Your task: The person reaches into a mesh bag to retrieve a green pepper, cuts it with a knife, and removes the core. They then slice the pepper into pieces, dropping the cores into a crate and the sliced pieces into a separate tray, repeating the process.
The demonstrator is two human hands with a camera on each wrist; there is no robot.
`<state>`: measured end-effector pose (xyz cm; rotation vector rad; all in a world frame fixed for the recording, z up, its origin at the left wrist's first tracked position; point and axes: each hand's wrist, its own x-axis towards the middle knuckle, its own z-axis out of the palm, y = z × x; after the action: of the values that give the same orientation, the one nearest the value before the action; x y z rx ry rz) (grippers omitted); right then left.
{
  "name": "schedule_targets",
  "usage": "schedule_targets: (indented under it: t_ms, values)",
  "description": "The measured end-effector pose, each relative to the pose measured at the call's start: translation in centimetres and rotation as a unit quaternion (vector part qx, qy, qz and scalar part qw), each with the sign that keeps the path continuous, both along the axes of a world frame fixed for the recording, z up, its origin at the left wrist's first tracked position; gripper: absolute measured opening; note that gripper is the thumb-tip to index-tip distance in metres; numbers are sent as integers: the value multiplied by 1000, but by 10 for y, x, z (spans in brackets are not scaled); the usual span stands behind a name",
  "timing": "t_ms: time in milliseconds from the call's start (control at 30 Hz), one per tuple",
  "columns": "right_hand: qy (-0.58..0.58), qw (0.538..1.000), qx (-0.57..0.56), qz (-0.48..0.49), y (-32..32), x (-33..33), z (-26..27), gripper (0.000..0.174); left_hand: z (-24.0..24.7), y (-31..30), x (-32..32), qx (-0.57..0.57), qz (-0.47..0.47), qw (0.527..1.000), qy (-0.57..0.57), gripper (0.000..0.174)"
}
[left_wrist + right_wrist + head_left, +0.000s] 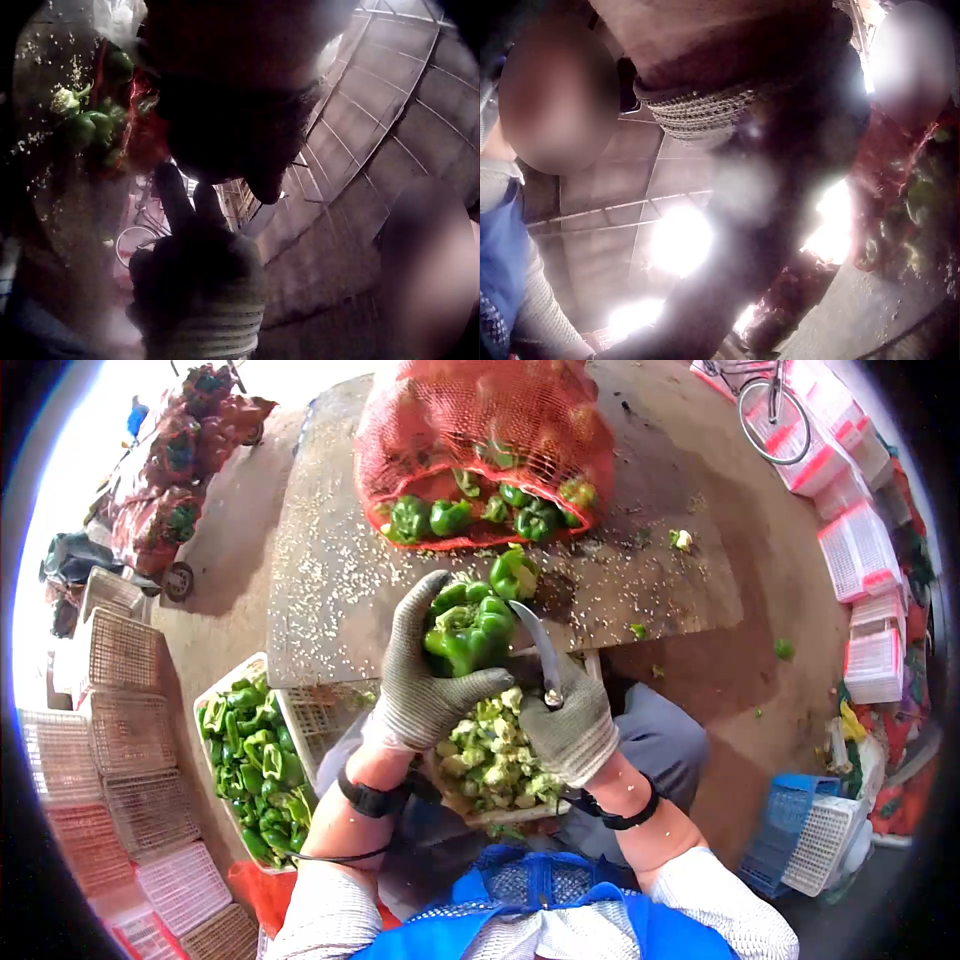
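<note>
In the head view the gloved left hand (pixel 430 680) grips a green pepper (pixel 470 635) above the board's near edge, thumb along its lower side. The gloved right hand (pixel 570 725) holds a curved knife (pixel 541 645) by its handle, the blade's tip close to the pepper's right side. A cut pepper piece (pixel 514 573) lies just beyond. Beneath the hands is a container of pale green cores (pixel 500 755). Both wrist views are dark: a gloved hand (pixel 199 285) shows low in the left one, and a glove cuff (pixel 697 116) in the right one; neither shows the knife clearly.
A red mesh sack (pixel 480 430) of peppers lies open on the seed-strewn board (pixel 330 560). At left stand a crate of cut peppers (pixel 260 770) and stacked crates (pixel 125 730). More crates (pixel 860 555) and a bicycle (pixel 775 420) are at right.
</note>
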<state>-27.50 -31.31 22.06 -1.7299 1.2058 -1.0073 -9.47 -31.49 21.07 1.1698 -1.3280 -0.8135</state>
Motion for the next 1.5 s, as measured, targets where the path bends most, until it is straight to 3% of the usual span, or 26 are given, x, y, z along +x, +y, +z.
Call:
schedule_targets:
  t_ms: [33, 100, 167, 267, 400, 533, 600, 667, 700, 767, 800, 867, 933, 1033, 1067, 1100, 1133, 1200, 1267, 1300, 1333, 1433, 1467, 1500]
  values:
    - [-39, 999, 19, -9, 3, 2, 3, 36, -3, 0, 0, -17, -8, 1000, -19, 105]
    - [51, 998, 22, 10, 3, -4, -1, 37, -7, -3, 3, -62, -24, 994, -87, 99]
    - [52, 997, 58, 20, 4, -4, 1, 41, -8, -3, 2, -54, -27, 995, -85, 98]
    - [29, 998, 19, 59, 0, 0, -3, 39, -2, -3, 2, -66, -36, 993, -96, 98]
    - [9, 996, 83, 44, 3, 8, -6, 29, -5, 0, 1, -55, -46, 992, -101, 101]
    - [59, 994, -35, 84, 2, 30, -42, 20, 13, -5, -8, -17, 11, 999, 30, 109]
    - [41, 990, 97, 97, 9, 40, -48, 15, 30, -12, -11, 5, 57, 971, 232, 101]
    - [-4, 971, 194, 141, 15, 40, -66, 16, 18, -26, 8, -68, 34, 932, 353, 84]
    - [41, 977, 149, 148, 20, 33, -84, 15, 9, -30, 22, -68, 0, 938, 339, 73]
    - [-151, 951, 252, 94, 25, 6, -99, 17, -17, -34, 45, -27, -83, 921, 379, 62]
    - [-101, 962, 242, 69, 19, -4, -89, 20, -13, -34, 36, 29, -21, 903, 428, 79]
    - [-51, 975, 211, 44, 4, -17, -65, 32, -20, -25, 28, 95, -88, 896, 425, 84]
    - [-51, 984, 163, 41, -12, -23, -36, 52, -25, -17, 11, 157, -124, 872, 447, 104]
    - [-14, 994, 49, 92, -30, -22, -8, 75, -20, -10, -8, 211, -205, 855, 428, 109]
    - [-14, 995, 10, 95, -32, -17, 1, 82, -13, -6, -11, 238, -223, 864, 384, 106]
    - [-26, 994, 49, 91, -31, -19, -11, 88, -12, -7, -12, 252, -205, 893, 310, 102]
    - [-14, 994, 34, 98, -32, -21, -14, 83, -14, -7, -14, 263, -183, 917, 236, 99]
    - [13, 993, 9, 116, -31, -26, -20, 73, -25, -10, -24, 304, -221, 910, 175, 77]
    - [49, 990, 17, 128, -22, -34, -28, 75, -16, 1, -30, 323, -239, 894, 196, 76]
    - [68, 989, 21, 134, -17, -39, -32, 76, -31, 12, -32, 306, -172, 919, 180, 78]
    - [86, 987, 19, 137, -14, -40, -35, 77, -39, 17, -30, 307, -172, 919, 176, 78]
    - [102, 980, 39, 166, -8, -47, -35, 77, -24, 15, -26, 330, -234, 913, 54, 81]
    - [85, 982, 35, 166, -5, -50, -38, 78, -25, 19, -29, 337, -242, 901, 130, 82]
    - [91, 978, 64, 176, -3, -53, -40, 78, -33, 21, -27, 330, -266, 898, 115, 83]
